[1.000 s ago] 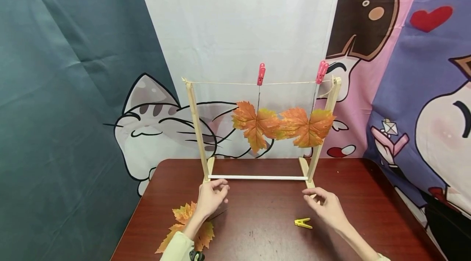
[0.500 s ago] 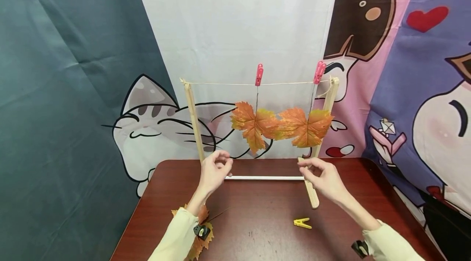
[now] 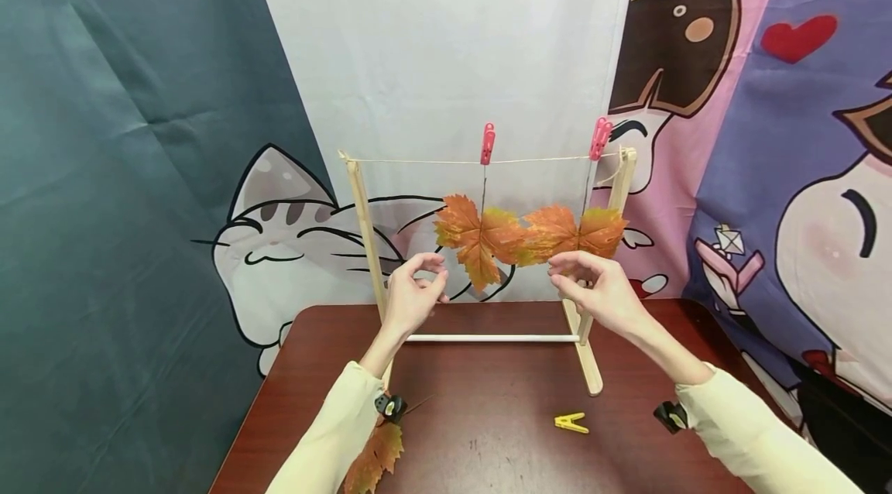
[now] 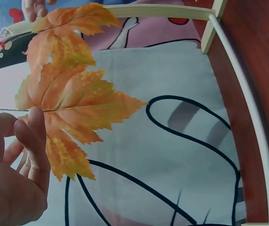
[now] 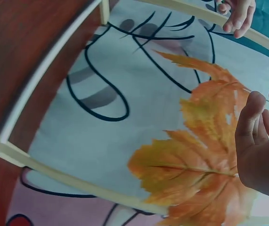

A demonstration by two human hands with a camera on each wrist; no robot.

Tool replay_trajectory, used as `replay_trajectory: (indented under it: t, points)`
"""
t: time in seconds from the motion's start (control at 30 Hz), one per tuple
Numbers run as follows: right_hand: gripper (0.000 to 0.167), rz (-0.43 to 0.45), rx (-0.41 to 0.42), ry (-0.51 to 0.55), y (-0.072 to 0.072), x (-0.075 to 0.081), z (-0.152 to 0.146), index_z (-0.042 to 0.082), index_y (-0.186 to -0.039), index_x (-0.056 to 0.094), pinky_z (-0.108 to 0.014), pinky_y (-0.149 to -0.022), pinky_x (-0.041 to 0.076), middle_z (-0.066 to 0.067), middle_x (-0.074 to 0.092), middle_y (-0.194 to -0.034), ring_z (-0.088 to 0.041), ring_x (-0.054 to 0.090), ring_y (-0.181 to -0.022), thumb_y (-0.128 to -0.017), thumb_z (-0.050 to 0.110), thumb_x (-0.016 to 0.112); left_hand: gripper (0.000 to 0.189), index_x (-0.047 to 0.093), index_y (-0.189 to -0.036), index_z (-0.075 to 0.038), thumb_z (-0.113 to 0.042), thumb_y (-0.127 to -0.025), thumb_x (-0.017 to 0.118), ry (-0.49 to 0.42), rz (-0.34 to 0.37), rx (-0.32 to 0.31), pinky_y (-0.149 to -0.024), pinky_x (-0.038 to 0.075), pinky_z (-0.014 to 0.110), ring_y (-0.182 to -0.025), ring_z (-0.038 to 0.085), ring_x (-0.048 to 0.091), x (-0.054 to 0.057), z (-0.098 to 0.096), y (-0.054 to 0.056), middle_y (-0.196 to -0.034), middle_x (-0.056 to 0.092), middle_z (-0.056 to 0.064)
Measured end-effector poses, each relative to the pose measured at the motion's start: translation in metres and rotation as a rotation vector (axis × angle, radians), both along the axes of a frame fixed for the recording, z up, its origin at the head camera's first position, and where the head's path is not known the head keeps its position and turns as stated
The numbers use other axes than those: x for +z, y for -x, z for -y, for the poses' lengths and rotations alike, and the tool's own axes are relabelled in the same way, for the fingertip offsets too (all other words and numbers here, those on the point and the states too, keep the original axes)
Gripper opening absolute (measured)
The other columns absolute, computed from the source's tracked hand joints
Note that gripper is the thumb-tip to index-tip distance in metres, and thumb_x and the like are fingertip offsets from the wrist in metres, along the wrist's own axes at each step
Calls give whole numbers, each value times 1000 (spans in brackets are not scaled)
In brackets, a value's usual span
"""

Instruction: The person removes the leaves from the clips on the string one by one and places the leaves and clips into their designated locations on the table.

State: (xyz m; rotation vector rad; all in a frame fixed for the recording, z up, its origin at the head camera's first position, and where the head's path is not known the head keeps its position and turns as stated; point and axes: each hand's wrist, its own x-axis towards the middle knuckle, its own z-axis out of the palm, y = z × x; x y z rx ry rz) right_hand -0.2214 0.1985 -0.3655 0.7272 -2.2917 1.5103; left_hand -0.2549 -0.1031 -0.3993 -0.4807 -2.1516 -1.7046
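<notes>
Before the wooden rack (image 3: pixel 367 234), the left hand (image 3: pixel 411 296) and the right hand (image 3: pixel 605 293) hover with loosely bent fingers, holding nothing, near two orange maple leaves (image 3: pixel 481 240), which hang by pink clothespins (image 3: pixel 488 144) from the string (image 3: pixel 411 162).

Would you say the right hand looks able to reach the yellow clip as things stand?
Probably yes: the right hand seems to hold nothing, and the yellow clip lies uncovered on the table, in front of the rack.

Cloth-screened indoor spot, kind of room unclear; cartoon-printed fabric backdrop (image 3: pixel 453 53); reddish-brown table (image 3: pixel 488 389)
</notes>
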Motion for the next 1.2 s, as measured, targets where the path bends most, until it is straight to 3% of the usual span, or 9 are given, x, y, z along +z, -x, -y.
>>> replay_trajectory:
  t: [0.17, 0.33, 0.57, 0.7, 0.8, 0.87, 1.03, 1.2]
  points:
    - [27, 35, 55, 41, 15, 14, 0, -8, -117, 63, -30, -43, 50, -23, 68, -96, -14, 66, -66, -91, -4, 68, 20, 70, -110, 0, -1, -91, 70, -13, -51, -11, -35, 45, 24, -50, 15, 66, 12, -3, 8, -92, 69, 13]
    - [29, 30, 57, 44, 24, 38, 7, -8, -120, 63, -29, -46, 52, -28, 65, -104, -20, 68, -69, -93, 2, 68, 23, 68, -112, 6, -1, -91, 68, -26, -79, -18, -35, 46, 27, -51, 21, 67, 27, -9, 17, -91, 68, 12]
    - [27, 5, 47, 64, 36, 68, 18, -3, -120, 65, -28, -50, 53, -18, 70, -108, -22, 70, -78, -95, 6, 68, 24, 67, -114, 7, 0, -91, 67, -13, -119, -16, -35, 48, 30, -48, 12, 64, 44, -18, 31, -93, 69, 12]
    - [31, 14, 41, 88, 42, 85, 24, -2, -123, 63, -27, -49, 52, -4, 70, -106, -22, 72, -81, -95, 10, 68, 24, 68, -113, 5, -1, -90, 68, -10, -132, 5, -36, 48, 31, -48, 23, 65, 52, -24, 37, -93, 69, 10]
    - [33, 20, 52, 118, 47, 96, 28, -3, -124, 62, -25, -50, 52, -1, 69, -106, -19, 72, -80, -95, 11, 68, 23, 69, -112, 3, -2, -90, 69, -24, -124, 18, -36, 49, 31, -50, 33, 66, 57, -28, 40, -92, 69, 9]
    - [34, 22, 55, 133, 51, 101, 30, -3, -125, 62, -23, -51, 51, -1, 68, -106, -16, 71, -79, -95, 11, 69, 22, 69, -112, 2, -2, -90, 69, -34, -116, 19, -37, 48, 29, -54, 39, 66, 60, -30, 42, -93, 69, 9]
    - [36, 32, 29, 136, 58, 112, 34, 0, -126, 62, -25, -53, 53, -6, 68, -110, -14, 71, -79, -94, 13, 70, 22, 70, -113, 0, -2, -90, 69, -35, -111, 22, -39, 48, 24, -55, 39, 67, 66, -35, 46, -96, 70, 8]
    - [38, 53, 16, 138, 63, 121, 38, 1, -129, 60, -25, -50, 52, -11, 65, -116, -14, 71, -82, -94, 13, 70, 21, 69, -112, 0, -2, -90, 70, -37, -107, 16, -42, 54, 37, -59, 41, 68, 72, -40, 50, -97, 70, 8]
